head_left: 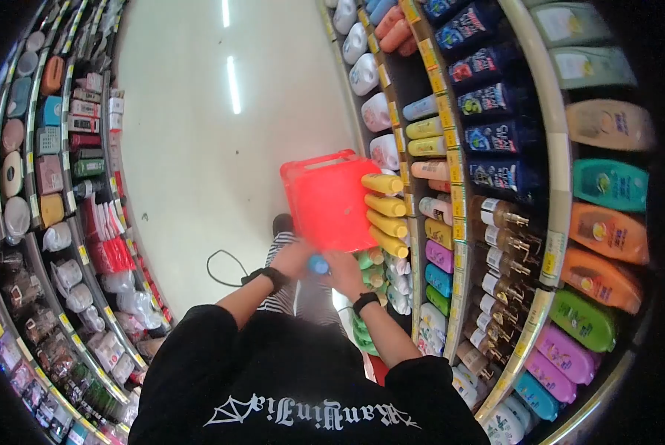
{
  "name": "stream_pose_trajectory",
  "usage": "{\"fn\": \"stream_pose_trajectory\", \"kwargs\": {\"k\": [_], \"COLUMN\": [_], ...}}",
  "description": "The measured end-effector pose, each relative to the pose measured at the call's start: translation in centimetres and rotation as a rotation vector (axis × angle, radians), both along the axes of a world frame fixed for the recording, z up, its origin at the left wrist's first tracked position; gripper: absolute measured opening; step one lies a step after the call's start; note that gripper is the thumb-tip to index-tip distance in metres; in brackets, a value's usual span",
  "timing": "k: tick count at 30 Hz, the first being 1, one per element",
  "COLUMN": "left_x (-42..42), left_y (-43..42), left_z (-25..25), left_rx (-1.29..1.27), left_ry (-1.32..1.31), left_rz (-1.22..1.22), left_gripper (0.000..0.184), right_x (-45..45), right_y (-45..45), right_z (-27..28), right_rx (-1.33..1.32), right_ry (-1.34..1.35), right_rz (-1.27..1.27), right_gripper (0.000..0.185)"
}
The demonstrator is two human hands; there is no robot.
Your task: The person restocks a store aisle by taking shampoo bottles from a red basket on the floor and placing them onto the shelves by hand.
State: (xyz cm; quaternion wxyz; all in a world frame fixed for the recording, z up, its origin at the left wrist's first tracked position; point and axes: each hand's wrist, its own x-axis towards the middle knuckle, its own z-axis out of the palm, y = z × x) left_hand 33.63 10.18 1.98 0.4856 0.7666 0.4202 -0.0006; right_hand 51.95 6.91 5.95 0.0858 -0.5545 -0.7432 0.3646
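In the head view, my left hand and my right hand are close together in front of my body, both blurred. A small item with a blue cap is between them; its lower part is blurred. The fingers of both hands are closed in around it. Just beyond my hands a red basket stands upside down or on its side, I cannot tell which. Several yellow bottles lie in a row at the basket's right edge, by the shelf.
Shelves of bottles rise on the right, with pump bottles lower down. Shelves of boxes and packets line the left. A pale floor runs between them, and a dark cable loop shows left of my legs.
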Motion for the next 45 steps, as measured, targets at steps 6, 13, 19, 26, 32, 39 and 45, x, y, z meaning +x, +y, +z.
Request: {"fn": "stream_pose_trajectory", "kwargs": {"k": [6, 13, 19, 26, 32, 39, 45], "left_x": [-0.3, 1.7, 4.2, 7.6, 10.9, 15.6, 19.1], "left_y": [0.0, 1.4, 2.4, 3.4, 2.9, 0.2, -1.6], "left_z": [4.3, 13.3, 17.8, 24.1, 28.0, 31.2, 33.7], "left_rx": [0.002, 0.141, 0.163, 0.130, 0.161, -0.082, -0.181], "left_ry": [-0.130, -0.314, -0.281, -0.426, -0.540, -0.704, -0.771], "left_rz": [-0.080, -0.151, -0.299, -0.417, -0.558, -0.508, -0.558], "left_gripper": [0.049, 0.046, 0.051, 0.058, 0.052, 0.058, 0.057], "right_x": [0.5, 2.9, 5.0, 6.0, 7.0, 8.1, 9.2], "right_y": [-0.5, -2.2, -4.1, -7.5, -10.7, -13.5, -17.1], "right_z": [5.7, 11.8, 18.5, 24.7, 27.9, 29.2, 29.8], "right_rx": [-0.134, 0.012, 0.073, 0.277, 0.396, 0.599, 0.526], "right_ry": [-0.003, 0.047, 0.080, 0.276, 0.183, 0.362, 0.343], "right_rz": [-0.028, -0.148, -0.282, -0.520, -0.659, -0.913, -0.941], "right_gripper": [0.038, 0.048, 0.053, 0.054, 0.056, 0.060, 0.063]}}
